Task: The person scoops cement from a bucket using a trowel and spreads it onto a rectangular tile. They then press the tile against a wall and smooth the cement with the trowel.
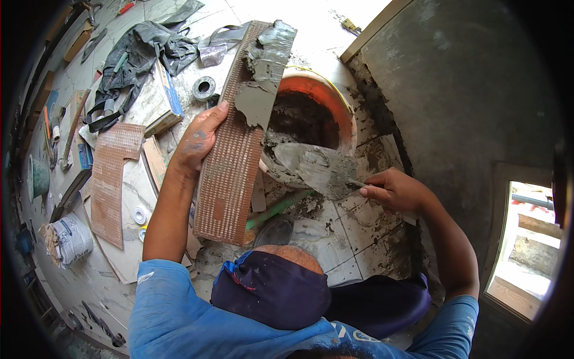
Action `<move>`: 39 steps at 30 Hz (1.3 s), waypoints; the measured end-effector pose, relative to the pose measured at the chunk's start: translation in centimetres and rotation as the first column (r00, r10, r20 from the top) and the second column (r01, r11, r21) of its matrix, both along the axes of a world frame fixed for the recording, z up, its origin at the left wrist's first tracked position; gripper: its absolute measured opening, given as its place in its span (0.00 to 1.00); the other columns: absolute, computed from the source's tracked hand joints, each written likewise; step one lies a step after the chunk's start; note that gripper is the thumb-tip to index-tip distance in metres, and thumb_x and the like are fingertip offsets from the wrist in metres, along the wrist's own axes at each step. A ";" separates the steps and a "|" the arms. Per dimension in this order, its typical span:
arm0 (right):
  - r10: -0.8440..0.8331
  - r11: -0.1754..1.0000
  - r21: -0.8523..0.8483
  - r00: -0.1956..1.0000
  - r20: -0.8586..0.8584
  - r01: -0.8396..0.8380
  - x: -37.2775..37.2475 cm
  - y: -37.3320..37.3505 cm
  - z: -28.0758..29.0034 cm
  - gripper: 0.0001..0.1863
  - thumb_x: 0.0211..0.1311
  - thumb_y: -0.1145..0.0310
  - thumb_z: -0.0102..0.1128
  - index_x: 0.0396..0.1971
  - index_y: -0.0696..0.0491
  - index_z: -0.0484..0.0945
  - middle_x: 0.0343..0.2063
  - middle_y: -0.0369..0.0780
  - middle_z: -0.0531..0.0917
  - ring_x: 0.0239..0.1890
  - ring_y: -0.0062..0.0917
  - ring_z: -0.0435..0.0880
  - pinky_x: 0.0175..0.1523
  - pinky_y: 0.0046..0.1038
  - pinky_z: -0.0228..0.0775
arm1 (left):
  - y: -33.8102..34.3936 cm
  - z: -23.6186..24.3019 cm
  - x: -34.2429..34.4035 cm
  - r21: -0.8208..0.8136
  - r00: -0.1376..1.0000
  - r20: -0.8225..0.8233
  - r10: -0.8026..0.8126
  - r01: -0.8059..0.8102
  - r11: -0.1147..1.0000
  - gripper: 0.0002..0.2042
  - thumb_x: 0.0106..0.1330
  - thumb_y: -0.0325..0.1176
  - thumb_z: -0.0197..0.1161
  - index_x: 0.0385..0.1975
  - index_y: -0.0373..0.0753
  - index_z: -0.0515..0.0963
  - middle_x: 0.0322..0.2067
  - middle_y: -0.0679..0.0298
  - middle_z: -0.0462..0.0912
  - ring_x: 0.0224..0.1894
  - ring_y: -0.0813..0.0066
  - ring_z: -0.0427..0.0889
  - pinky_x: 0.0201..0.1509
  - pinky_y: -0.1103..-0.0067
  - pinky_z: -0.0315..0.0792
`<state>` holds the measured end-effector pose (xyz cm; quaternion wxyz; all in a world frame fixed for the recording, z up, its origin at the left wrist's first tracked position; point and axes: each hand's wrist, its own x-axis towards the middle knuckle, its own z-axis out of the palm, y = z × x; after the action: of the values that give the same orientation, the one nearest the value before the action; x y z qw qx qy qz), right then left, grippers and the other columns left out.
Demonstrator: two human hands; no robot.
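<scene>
My left hand (198, 136) grips a long brown tile strip (222, 197) by its left edge, with its textured back facing up. Grey mortar (254, 102) is smeared over the strip's upper right part. In my right hand (387, 192) is the handle of a trowel (311, 166), whose blade, coated in grey mortar, lies at the near rim of an orange bucket (338, 97). Dark wet mortar (299, 119) sits inside the bucket, which is partly hidden behind the strip.
A grey wall (466, 102) with a small opening (523, 239) stands at the right. At the left lie a cut tile piece (110, 185), dark cloth (143, 54), boxes (161, 102), a tape roll (203, 88), a white sack (75, 242) and several tools (98, 323) on the tiled floor.
</scene>
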<state>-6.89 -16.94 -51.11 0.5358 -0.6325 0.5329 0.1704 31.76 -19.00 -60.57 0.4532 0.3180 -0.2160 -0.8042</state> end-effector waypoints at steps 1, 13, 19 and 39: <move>0.126 0.985 -0.108 0.988 -0.094 -0.136 -0.6 -0.3 0.2 0.23 0.70 0.52 0.56 0.32 0.60 0.81 0.19 0.41 0.79 0.21 0.28 0.79 0.29 0.31 0.71 | 0.0 -0.5 0.4 0.011 0.998 -0.064 0.008 -0.008 1.000 0.20 0.79 0.40 0.45 0.56 0.27 0.71 0.45 0.50 0.83 0.41 0.65 0.87 0.44 0.74 0.85; 0.504 0.497 -0.269 0.527 -0.684 -0.825 10.1 -4.1 -7.8 0.08 0.59 0.69 0.60 0.30 0.47 0.89 0.31 0.38 0.88 0.36 0.29 0.89 0.37 0.32 0.80 | -0.4 -9.5 -0.8 0.000 0.982 0.191 0.015 -0.015 1.000 0.21 0.79 0.44 0.47 0.54 0.29 0.74 0.43 0.59 0.84 0.39 0.76 0.85 0.43 0.80 0.82; 0.627 0.530 -0.260 0.580 -0.520 -0.807 9.3 -4.0 -5.8 0.08 0.57 0.69 0.60 0.28 0.51 0.88 0.30 0.41 0.88 0.35 0.35 0.89 0.39 0.36 0.81 | 0.2 -9.9 -1.3 -0.013 0.968 0.242 0.058 -0.056 0.998 0.22 0.79 0.45 0.47 0.55 0.30 0.74 0.44 0.60 0.84 0.40 0.77 0.85 0.44 0.81 0.81; 0.037 0.211 -0.952 0.971 0.234 0.222 2.9 4.6 -12.4 0.21 0.46 0.77 0.71 0.42 0.55 0.75 0.42 0.43 0.77 0.37 0.38 0.82 0.39 0.36 0.76 | -1.0 0.6 -4.9 0.062 0.980 -0.197 0.014 -0.001 0.998 0.21 0.80 0.42 0.45 0.56 0.28 0.72 0.48 0.54 0.81 0.47 0.70 0.83 0.52 0.74 0.81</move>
<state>-3.99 -12.33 -63.54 0.0830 -0.8085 0.4999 -0.2992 26.84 -19.98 -59.94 0.4655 0.2511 -0.1439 -0.8364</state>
